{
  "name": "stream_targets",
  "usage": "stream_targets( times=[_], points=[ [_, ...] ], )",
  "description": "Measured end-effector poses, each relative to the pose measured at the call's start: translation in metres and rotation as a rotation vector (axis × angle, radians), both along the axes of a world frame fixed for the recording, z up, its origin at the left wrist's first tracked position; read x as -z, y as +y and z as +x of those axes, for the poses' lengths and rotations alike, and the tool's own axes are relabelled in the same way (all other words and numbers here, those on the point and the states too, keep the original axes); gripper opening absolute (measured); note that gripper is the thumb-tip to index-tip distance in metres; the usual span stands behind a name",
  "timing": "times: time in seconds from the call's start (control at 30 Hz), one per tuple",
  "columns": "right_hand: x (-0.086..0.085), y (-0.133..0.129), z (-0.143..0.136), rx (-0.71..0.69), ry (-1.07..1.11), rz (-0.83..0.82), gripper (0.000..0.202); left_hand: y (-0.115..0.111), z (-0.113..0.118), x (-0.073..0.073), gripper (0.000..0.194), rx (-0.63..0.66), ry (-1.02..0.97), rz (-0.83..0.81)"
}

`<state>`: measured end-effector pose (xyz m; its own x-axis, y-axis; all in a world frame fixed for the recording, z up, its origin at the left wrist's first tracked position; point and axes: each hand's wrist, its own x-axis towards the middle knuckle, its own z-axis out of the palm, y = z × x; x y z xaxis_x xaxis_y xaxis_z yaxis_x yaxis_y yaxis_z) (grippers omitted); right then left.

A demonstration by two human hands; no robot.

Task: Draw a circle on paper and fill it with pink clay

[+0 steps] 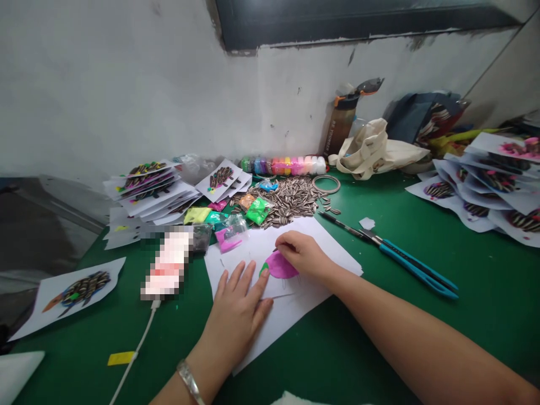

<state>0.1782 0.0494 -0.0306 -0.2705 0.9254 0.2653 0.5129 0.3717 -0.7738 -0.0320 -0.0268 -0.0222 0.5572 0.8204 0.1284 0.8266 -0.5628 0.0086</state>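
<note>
My left hand (238, 304) lies flat on the white paper (257, 351), fingers spread, its index fingertip at the green clay patch (264, 269). That patch borders a flattened oval of purple clay (282, 266) stuck on the sheet, with thin drawn lines below it. Over the oval's upper right edge, my right hand (301, 253) is closed in a pinch. A small dark tip, apparently a sunflower seed (275, 250), shows at its fingertips. Just behind the paper spreads a heap of striped sunflower seeds (291, 197). Bags of coloured clay (230, 233) sit at the paper's far left corner.
Stacks of seed pictures stand at left (147, 191) and right (476, 185). Blue-handled tweezers (417, 267) and a pen (340, 223) lie right of the paper. A blurred-out device (169, 264) with a white cable (139, 349) is at left. A bottle (341, 126) stands by the wall.
</note>
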Motion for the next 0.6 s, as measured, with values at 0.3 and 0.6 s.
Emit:
stream_targets(
  times=[0.3,0.6],
  points=[
    [-0.0001,0.0005,-0.0004,0.004,-0.002,0.001,0.018,-0.0005,0.0035,0.001,0.045,-0.013,0.004,0.014],
    [-0.0014,0.0007,0.0002,0.001,0.01,-0.001,0.017,-0.0003,0.0029,0.0018,0.042,-0.018,0.003,0.011]
  ],
)
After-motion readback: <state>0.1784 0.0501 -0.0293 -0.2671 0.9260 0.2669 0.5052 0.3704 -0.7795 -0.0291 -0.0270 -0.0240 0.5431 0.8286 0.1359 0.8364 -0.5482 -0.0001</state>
